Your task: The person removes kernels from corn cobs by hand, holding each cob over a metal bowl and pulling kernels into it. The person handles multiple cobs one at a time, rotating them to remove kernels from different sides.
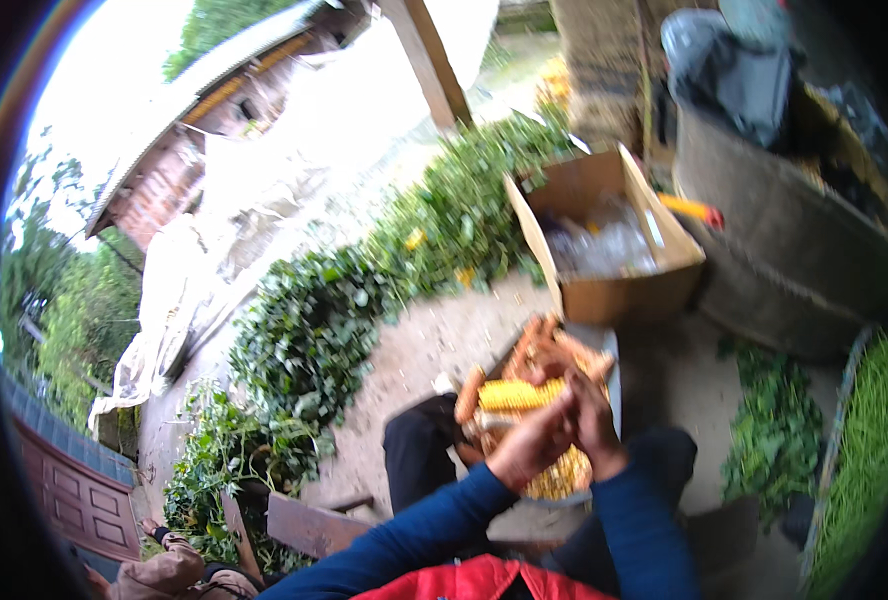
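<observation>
A yellow corn cob (517, 394), full of kernels, lies crosswise at my fingers. My right hand (595, 427) curls over its right end. My left hand (532, 444) presses against the right one just below; its exact hold is blurred. Under both hands, between my knees, is a grey tray (614, 409). Reddish stripped cobs (532, 346) are heaped at its far end. One more cob (470, 395) sticks out at the left edge. Loose corn kernels (556, 481) fill the near end, partly covered by my hands and wrists.
Beyond the tray stands an open cardboard box (624, 296) holding clear plastic. Leafy vines (301, 330) are piled to the left. A large round container (781, 232) and cut grass (864, 465) lie right. Another person's sleeve (163, 570) shows lower left, near a wooden bench (313, 523).
</observation>
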Demonstrator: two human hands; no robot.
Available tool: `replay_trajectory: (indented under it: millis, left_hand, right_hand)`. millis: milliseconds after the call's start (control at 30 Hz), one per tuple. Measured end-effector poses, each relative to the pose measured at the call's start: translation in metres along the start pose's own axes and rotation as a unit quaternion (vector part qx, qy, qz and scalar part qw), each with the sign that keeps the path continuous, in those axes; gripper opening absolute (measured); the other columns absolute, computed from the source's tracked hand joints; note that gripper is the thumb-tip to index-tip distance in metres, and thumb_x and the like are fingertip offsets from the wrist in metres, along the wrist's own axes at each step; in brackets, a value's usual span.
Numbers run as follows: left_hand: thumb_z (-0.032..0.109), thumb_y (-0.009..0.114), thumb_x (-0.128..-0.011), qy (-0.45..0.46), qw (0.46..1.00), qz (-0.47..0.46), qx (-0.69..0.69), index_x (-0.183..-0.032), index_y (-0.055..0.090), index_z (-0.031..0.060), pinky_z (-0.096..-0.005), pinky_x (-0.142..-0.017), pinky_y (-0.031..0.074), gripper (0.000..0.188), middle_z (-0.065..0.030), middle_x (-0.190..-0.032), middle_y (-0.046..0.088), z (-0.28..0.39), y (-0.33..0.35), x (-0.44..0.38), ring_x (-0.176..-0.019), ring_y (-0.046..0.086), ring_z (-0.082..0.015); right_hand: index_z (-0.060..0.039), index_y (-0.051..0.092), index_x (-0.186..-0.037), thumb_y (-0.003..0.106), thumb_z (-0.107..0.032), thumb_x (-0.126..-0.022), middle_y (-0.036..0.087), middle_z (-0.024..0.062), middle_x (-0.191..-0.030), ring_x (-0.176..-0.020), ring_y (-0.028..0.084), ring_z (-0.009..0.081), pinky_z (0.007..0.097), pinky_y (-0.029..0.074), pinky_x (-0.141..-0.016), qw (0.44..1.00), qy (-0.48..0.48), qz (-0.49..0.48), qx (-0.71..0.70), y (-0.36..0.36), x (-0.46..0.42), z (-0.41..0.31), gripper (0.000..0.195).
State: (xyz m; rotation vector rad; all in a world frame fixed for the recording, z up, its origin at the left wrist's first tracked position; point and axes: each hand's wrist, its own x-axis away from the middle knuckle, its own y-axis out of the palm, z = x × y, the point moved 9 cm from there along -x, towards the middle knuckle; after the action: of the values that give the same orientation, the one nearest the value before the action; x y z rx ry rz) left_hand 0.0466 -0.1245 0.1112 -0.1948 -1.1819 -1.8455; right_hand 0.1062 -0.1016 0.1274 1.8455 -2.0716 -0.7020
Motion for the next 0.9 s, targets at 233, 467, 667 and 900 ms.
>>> replay_trajectory:
  millis: [233,467,667,900]
  left_hand:
    - [0.024,0.063,-0.088,-0.028,0.991,-0.132,-0.003,-0.089,0.059,0.0147,-0.0161,-0.047,0.031,0.011,0.0070,-0.071,0.051,-0.011,-0.024,-0.005,-0.057,0.045,-0.0022]
    - [0.051,0.054,-0.088,-0.109,0.978,-0.177,0.006,-0.098,0.060,0.0091,-0.0163,-0.040,0.029,0.044,0.0003,-0.076,0.059,-0.001,-0.001,0.007,-0.058,0.050,-0.0059]
    - [0.061,0.048,-0.087,-0.144,0.975,-0.166,-0.035,-0.104,0.059,0.0088,-0.0141,-0.038,0.025,0.056,0.0006,-0.078,0.058,-0.017,-0.030,-0.012,-0.053,0.046,-0.0042]
    - [0.038,0.055,-0.092,-0.122,0.979,-0.153,0.061,-0.098,0.057,0.0128,-0.0140,-0.039,0.025,0.025,0.0020,-0.079,0.055,-0.013,-0.016,-0.007,-0.050,0.039,-0.0039]
  right_hand:
    - [-0.0006,0.053,-0.103,0.039,-0.033,-0.097,0.056,0.0107,-0.099,-0.106,0.052,0.0226,0.0358,0.039,-0.099,0.994,0.006,-0.072,-0.087,0.027,0.000,0.004,0.036]
    - [-0.0040,0.053,-0.109,0.049,-0.039,-0.093,0.056,0.0075,-0.102,-0.101,0.056,0.0196,0.0330,0.046,-0.091,0.984,-0.014,-0.018,-0.179,-0.006,-0.003,0.013,0.038]
    - [-0.0049,0.047,-0.121,0.072,-0.032,-0.080,0.055,0.0053,-0.106,-0.103,0.057,0.0177,0.0297,0.048,-0.090,0.989,0.019,-0.022,-0.147,0.003,-0.004,0.012,0.055]
    - [-0.0038,0.050,-0.115,0.065,-0.037,-0.085,0.059,0.0080,-0.102,-0.099,0.058,0.0172,0.0305,0.046,-0.089,0.992,-0.041,-0.094,-0.076,0.017,-0.004,-0.011,0.047]
